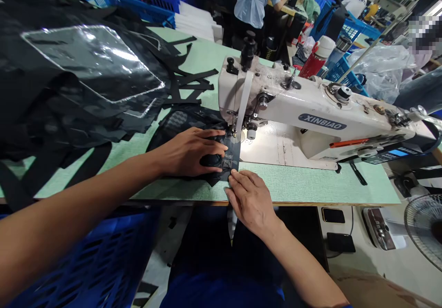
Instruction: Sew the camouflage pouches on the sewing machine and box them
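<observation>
- Left hand [188, 154] lies flat, palm down, with spread fingers [210, 134] pointing right.
- Right hand [249, 202] rests palm down, its fingers [240, 181] angled up and left.
- Bare left forearm [79, 197] and right forearm [297, 264] reach in from the lower corners.

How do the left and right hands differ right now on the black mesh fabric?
The left hand lies flat on top of the black mesh fabric, while the right hand only meets its near edge with the fingertips. The left hand sits back from the front edge of the green tabletop; the right hand reaches that edge. Both are bare and palm down.
</observation>
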{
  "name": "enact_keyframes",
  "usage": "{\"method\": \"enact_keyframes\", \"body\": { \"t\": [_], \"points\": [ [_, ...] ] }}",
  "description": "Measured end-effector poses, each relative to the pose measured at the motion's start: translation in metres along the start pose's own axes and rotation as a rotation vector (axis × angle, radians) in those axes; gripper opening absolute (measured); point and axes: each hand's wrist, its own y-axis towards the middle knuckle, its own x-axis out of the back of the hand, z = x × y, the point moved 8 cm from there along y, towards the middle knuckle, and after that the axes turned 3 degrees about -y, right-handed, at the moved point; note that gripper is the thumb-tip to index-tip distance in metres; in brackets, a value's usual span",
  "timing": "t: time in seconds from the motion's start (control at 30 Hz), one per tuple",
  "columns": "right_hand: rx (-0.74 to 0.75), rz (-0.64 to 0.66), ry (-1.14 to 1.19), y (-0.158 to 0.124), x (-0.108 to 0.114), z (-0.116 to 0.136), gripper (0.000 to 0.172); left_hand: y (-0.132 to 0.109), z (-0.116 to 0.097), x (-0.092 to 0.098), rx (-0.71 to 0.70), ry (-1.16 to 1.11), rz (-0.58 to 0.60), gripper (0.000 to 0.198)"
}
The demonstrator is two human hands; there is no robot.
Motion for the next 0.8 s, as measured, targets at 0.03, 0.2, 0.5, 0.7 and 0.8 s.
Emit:
{"method": "enact_keyframes", "body": {
  "t": [0.03,0.2,0.5,0.7,0.8],
  "points": [
    [0.009,-0.005,0.006,-0.003,0.000,0.000,0.032,0.000,-0.002,0.001,-0.012,0.007,-0.012,0.026],
    [-0.069,0.030,0.143,0.003,-0.006,-0.011,0.034,0.004,0.004,0.000,0.014,0.002,0.000,0.027],
    [-0.239,0.118,0.375,0.030,-0.017,-0.040,0.035,0.029,0.043,-0.003,0.107,-0.034,0.052,0.032],
    [-0.167,0.171,0.186,0.052,-0.021,-0.049,0.033,0.045,0.064,0.003,0.104,-0.051,0.061,0.035],
    [-0.147,0.198,0.116,0.062,-0.022,-0.053,0.033,0.052,0.071,0.008,0.070,-0.042,0.029,0.034]
  ]
}}
